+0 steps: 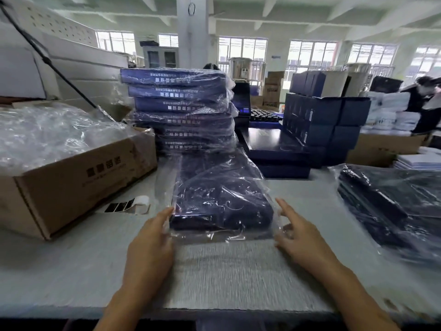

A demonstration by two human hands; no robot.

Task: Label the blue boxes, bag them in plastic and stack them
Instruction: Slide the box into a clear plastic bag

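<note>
A dark blue box [222,199] lies flat on the grey table [229,271] in front of me, inside a clear plastic bag whose loose mouth faces me. My left hand [149,247] touches the box's near left corner with straight fingers. My right hand [300,237] rests with spread fingers on the bag's loose plastic at the near right corner. Behind the box stands a tall stack of bagged blue boxes [181,111]. A strip of labels [126,206] lies curled on the table to the left.
A cardboard carton [78,180] full of clear plastic bags stands at the left. Unbagged blue boxes [317,125] are piled at the back right, flat ones in front of them. More bagged dark boxes [391,206] lie at the right. A person works at the far right.
</note>
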